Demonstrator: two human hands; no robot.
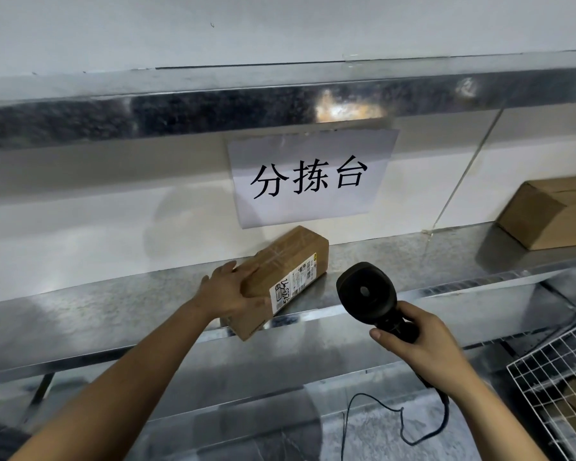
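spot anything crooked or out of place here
The parcel the left hand grips sits diagonal on the metal shelf, its near corner jutting past the front edge. The paper sign hangs slightly tilted. The right hand's scanner looks fine.

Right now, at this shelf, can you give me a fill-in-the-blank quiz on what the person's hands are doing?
1. The left hand grips a long brown parcel bearing a ____ label.
2. The right hand holds a black handheld ____ with a cable.
3. A paper sign hangs ____ the parcel.
Missing words: white; scanner; above.
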